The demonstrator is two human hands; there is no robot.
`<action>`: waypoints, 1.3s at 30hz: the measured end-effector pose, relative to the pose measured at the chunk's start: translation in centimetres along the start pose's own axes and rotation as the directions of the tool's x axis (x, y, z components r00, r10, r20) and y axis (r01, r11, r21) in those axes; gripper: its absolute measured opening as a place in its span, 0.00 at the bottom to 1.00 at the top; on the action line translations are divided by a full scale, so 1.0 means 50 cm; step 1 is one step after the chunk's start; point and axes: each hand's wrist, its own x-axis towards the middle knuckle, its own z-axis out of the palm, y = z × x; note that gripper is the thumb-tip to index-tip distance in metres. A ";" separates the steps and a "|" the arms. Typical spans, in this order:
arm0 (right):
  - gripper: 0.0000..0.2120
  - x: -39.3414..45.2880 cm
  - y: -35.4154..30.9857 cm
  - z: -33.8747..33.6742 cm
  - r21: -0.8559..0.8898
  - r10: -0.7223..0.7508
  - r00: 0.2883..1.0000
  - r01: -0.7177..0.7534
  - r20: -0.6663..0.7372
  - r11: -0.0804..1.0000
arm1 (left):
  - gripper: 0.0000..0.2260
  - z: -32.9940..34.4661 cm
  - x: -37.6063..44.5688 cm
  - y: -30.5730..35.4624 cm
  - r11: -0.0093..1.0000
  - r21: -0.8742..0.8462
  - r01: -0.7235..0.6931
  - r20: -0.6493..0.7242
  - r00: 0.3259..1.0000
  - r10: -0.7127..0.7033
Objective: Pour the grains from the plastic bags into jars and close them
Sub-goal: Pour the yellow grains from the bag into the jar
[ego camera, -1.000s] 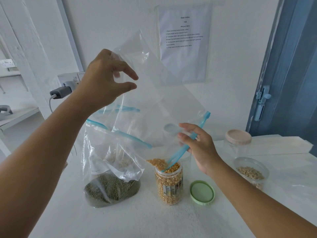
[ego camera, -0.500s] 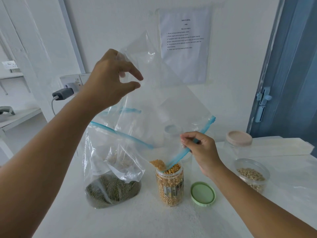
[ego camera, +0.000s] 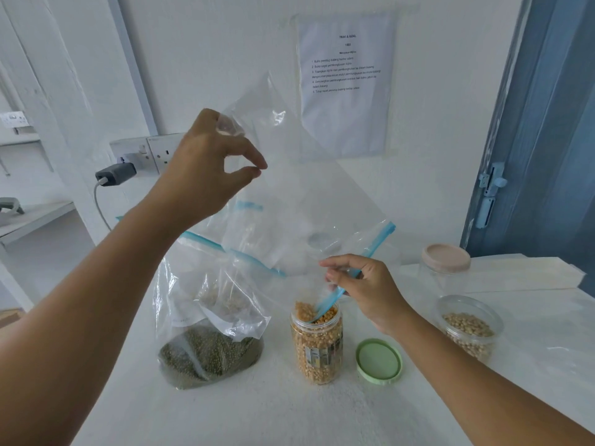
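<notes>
My left hand (ego camera: pixel 206 169) pinches the bottom corner of a nearly empty clear zip bag (ego camera: pixel 299 194) and holds it up tilted. My right hand (ego camera: pixel 360 288) pinches the bag's blue zip strip right above an open jar (ego camera: pixel 317 342) full of yellow corn kernels. A small heap of kernels sits in the bag's mouth at the jar's rim. The jar's green lid (ego camera: pixel 379 362) lies flat on the table to its right. A second zip bag (ego camera: pixel 209 346) holding green mung beans stands left of the jar.
An open jar of pale beans (ego camera: pixel 468 326) stands at the right, and a closed jar with a beige lid (ego camera: pixel 446 259) behind it. A wall socket with a plugged charger (ego camera: pixel 116 173) is behind my left arm. A blue door (ego camera: pixel 547 123) stands at the right.
My right hand has closed its fingers onto the zip strip and moved slightly down toward the jar. The kernel heap at the bag's mouth has shrunk. My left hand holds about the same height.
</notes>
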 end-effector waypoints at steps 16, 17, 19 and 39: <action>0.13 0.001 0.022 0.004 -0.027 0.005 1.000 -0.005 0.003 1.000 | 0.06 0.099 -0.242 0.019 0.970 -0.077 0.230 -0.476 0.846 -0.239; 0.13 0.001 0.021 0.004 -0.021 0.006 1.000 -0.006 0.003 1.000 | 0.10 0.122 -0.275 0.035 0.944 -0.187 0.272 -0.500 0.801 -0.329; 0.13 0.001 0.017 0.003 -0.010 0.011 1.000 -0.011 0.000 1.000 | 0.13 0.162 -0.316 0.052 0.751 -0.493 0.439 -0.235 0.764 -0.601; 0.11 0.015 -0.002 0.009 0.128 0.111 0.987 -0.095 -0.120 0.987 | 0.10 0.289 -0.269 0.049 0.415 -0.581 0.700 0.406 0.692 -0.597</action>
